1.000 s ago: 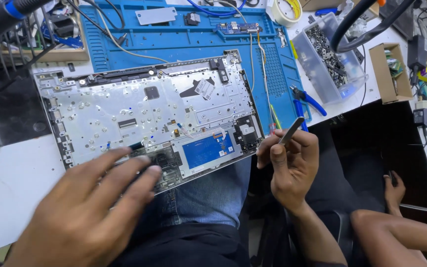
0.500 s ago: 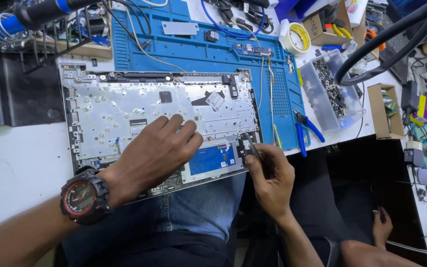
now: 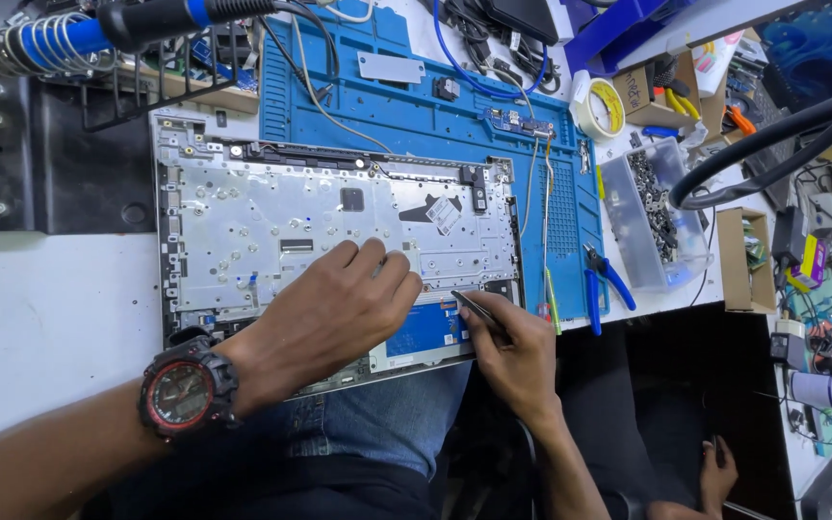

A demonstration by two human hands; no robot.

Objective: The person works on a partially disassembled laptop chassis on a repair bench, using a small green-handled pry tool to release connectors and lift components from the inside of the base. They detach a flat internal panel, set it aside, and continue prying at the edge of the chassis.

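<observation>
Already stripped to its bare metal, the laptop shell (image 3: 339, 226) lay mid-bench, the left hand (image 3: 339, 308) pressing loosely-curled fingers at its six o'clock edge, the right hand (image 3: 517, 351) pinching tweezers (image 3: 479, 310) toward three o'clock, work unfinished.

1. My left hand (image 3: 339, 308) is bare, no glove and no ring that I can make out from the head view.
2. On my left wrist sits a chunky wristwatch (image 3: 185, 393): black case and strap, round face, a red ring about the dial.
3. My left forearm is bare, no sleeve reaching into view.
4. My right hand (image 3: 517, 351) is bare too, with nothing worn on the wrist and no sleeve on the forearm.
5. My lap shows blue jeans (image 3: 368, 433), with a dark garment edge across the bottom of the frame.
</observation>
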